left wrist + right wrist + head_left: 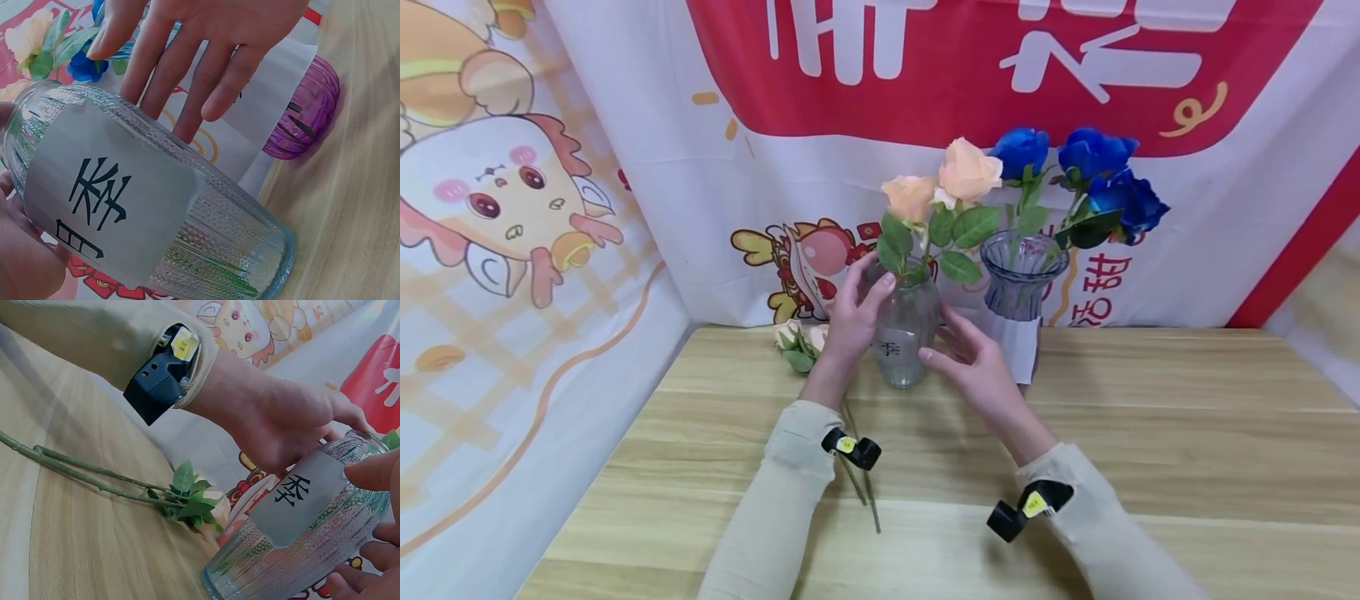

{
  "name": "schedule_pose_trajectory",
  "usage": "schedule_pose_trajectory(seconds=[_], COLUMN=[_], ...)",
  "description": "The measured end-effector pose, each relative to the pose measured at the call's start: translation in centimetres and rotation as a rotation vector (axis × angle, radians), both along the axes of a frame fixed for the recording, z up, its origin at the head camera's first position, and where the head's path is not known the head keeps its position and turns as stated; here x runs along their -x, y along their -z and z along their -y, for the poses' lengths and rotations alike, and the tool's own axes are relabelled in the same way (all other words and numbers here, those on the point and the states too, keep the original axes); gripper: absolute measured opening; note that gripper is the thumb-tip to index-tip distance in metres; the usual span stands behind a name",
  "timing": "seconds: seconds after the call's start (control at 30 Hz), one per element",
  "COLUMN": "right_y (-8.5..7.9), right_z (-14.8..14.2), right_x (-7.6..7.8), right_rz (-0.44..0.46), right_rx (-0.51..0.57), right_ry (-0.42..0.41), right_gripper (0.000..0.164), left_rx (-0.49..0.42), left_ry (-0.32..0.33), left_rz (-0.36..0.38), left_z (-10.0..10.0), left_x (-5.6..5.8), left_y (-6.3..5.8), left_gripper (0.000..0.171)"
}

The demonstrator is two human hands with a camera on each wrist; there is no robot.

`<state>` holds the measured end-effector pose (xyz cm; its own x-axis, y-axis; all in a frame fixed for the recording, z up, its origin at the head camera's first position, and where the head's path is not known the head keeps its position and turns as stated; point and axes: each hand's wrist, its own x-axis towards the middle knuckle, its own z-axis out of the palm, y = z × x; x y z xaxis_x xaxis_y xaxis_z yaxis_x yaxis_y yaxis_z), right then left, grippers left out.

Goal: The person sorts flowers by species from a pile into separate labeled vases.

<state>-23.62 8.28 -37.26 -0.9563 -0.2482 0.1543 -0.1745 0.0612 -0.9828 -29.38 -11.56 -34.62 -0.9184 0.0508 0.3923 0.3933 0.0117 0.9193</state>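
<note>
A clear textured glass vase [904,367] with a white paper label stands on the table, two peach roses [970,171] in it. My left hand [852,321] grips the vase near its neck from the left, as the right wrist view also shows its fingers [347,412] curled at the rim. My right hand [977,362] is at the vase's right side. In the left wrist view its fingers [215,78] are fairly straight and spread behind the vase; whether they touch the glass I cannot tell. Two cut roses [194,500] lie on the table left of the vase.
A second vase [1026,267], bluish at the rim and purple at the base, stands right behind my right hand with several blue roses [1097,154] and a paper label. The rose stems [865,483] run under my left wrist. A printed cloth [715,183] hangs behind the wooden table [1172,433].
</note>
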Motion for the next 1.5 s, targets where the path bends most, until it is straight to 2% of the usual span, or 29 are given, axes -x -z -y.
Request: schedule_pose_trajectory(seconds=[0.2, 0.37, 0.53, 0.63, 0.7, 0.83, 1.03, 1.13, 1.3, 1.5], right_y=[0.1, 0.0, -0.1, -0.1, -0.1, -0.1, -0.3, -0.2, -0.1, 0.0], right_z=[-0.2, -0.2, -0.1, 0.0, 0.0, 0.1, 0.0, 0.0, -0.1, -0.1], right_x=[-0.2, -0.3, -0.3, -0.3, -0.3, -0.2, -0.1, -0.1, -0.1, -0.1], right_rz=[0.021, 0.025, 0.035, 0.032, 0.028, 0.022, 0.017, 0.019, 0.020, 0.020], right_rx=[-0.005, 0.001, 0.015, 0.019, 0.022, 0.022, 0.012, 0.011, 0.019, 0.039], right_ry=[-0.010, -0.011, -0.013, -0.011, -0.010, -0.006, -0.010, -0.006, -0.009, -0.010], right_gripper=[0.079, 0.077, 0.076, 0.076, 0.076, 0.075, 0.075, 0.075, 0.074, 0.072], left_rx=[0.026, -0.015, -0.130, -0.199, -0.235, -0.288, -0.358, -0.345, -0.275, -0.220], left_ry=[-0.002, -0.034, -0.147, -0.224, -0.272, -0.360, -0.439, -0.473, -0.471, -0.408], left_rz=[0.032, -0.010, -0.077, -0.063, -0.028, 0.095, 0.313, 0.400, 0.535, 0.617], left_z=[0.3, 0.7, 1.3, 1.8, 2.3, 3.7, 6.0, 7.1, 8.5, 8.9], left_x=[-0.3, -0.9, -1.9, -2.6, -3.2, -5.0, -7.8, -9.0, -10.9, -11.6], left_y=[0.0, -0.7, -1.9, -2.3, -2.4, -1.9, 0.1, 1.2, 2.9, 4.8], left_gripper=[0.058, 0.058, 0.056, 0.052, 0.049, 0.041, 0.035, 0.039, 0.054, 0.067])
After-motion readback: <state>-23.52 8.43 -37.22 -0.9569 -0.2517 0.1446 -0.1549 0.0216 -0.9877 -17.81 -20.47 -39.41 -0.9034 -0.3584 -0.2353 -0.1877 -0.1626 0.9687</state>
